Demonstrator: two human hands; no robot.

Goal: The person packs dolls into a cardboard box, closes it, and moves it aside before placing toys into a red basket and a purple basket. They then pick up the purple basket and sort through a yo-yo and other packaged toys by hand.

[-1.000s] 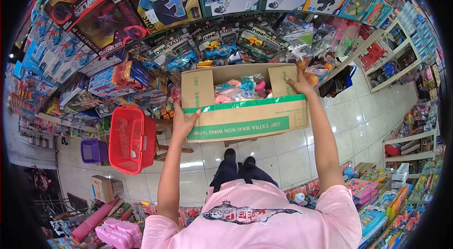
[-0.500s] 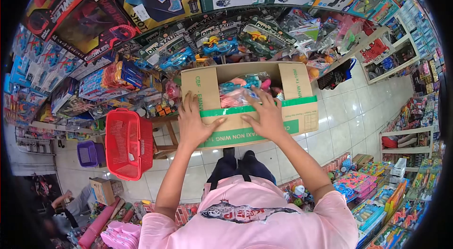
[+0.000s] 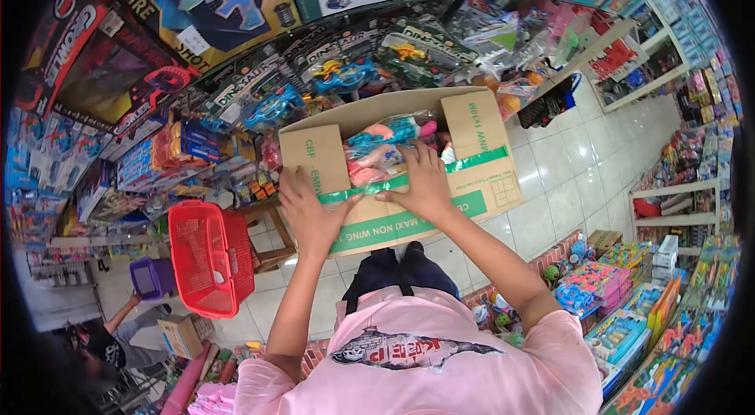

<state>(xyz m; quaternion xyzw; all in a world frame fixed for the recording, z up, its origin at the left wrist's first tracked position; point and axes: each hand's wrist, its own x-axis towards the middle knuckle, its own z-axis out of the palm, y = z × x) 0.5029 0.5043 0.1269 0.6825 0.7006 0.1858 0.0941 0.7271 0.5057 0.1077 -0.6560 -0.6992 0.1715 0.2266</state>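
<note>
An open cardboard box (image 3: pixel 491 195) with green print and green tape stands in front of my body, tilted slightly. Clear plastic packs of pink and teal toys (image 3: pixel 377 136) lie inside it. My left hand (image 3: pixel 312 213) grips the left part of the box's near side, fingers spread over the flap and thumb on the front. Over the taped near edge, my right hand (image 3: pixel 423 189) has its fingers hooked toward the packs, with the thumb outside. The fingertips seem to touch the plastic, and the underside of the box is hidden.
A wooden stool (image 3: pixel 271 246) shows beside the box's left end. To its left are a red basket (image 3: pixel 244 258) and a purple basket (image 3: pixel 161 277). Another person (image 3: pixel 118 336) is low at left. Packed toy shelves and a white rack (image 3: pixel 676 207) surround the tiled floor (image 3: pixel 558 159).
The box and both hands sit slightly further left in view, and the box is more tilted. At far left, the other person's arm now reaches up to the purple basket.
</note>
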